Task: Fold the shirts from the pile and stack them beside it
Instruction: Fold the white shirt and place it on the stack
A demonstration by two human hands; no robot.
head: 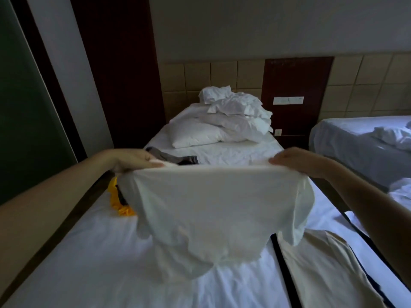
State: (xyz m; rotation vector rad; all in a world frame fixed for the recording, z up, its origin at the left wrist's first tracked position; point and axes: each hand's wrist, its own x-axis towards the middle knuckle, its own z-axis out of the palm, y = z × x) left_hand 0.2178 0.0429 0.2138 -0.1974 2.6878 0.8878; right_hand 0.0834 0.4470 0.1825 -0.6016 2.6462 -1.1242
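A shirt [218, 207] hangs above the bed [89, 263], stretched between the right hand [298, 161], gripping one top corner, and the left hand [133, 161], apparently pinching the other.

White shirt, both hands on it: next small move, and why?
Probably lower the white shirt flat onto the bed sheet. The left hand and right hand hold its top edge stretched between them, and it hangs unfolded with its lower end bunched on the sheet; it likely needs to lie flat before any fold.
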